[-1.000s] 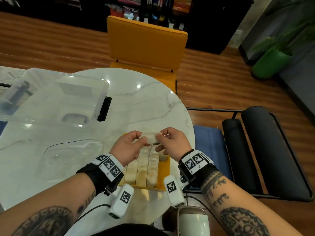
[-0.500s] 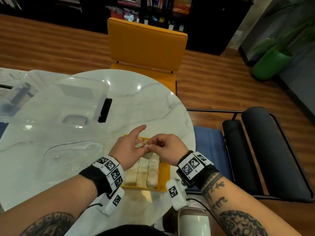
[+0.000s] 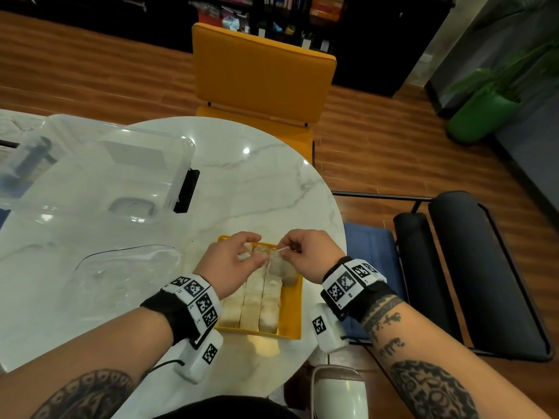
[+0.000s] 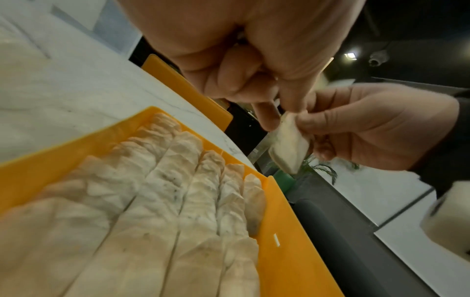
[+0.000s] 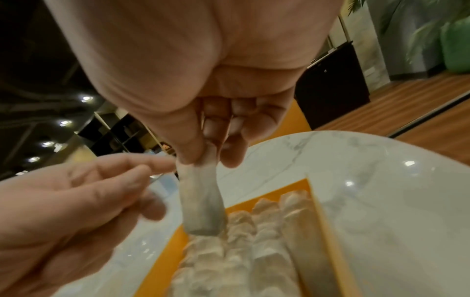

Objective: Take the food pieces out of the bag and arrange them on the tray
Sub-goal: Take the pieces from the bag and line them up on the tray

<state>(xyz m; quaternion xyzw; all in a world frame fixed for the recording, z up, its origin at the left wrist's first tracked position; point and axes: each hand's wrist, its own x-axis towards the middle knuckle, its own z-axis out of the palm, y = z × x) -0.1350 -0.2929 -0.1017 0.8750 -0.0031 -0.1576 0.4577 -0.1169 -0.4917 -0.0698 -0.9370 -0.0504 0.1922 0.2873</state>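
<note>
Food piece point(image 5: 201, 201) hangs above the yellow tray's point(image 3: 293, 309) far end, pinched at its top by the right hand point(image 3: 305, 255); the left hand point(image 3: 230, 261), fingers relaxed, only touches it. Such a thin pinch may slip, dropping it crooked onto the rows.

Home dining room: marble table point(image 3: 242, 182), bookshelves point(image 3: 272, 13).
</note>
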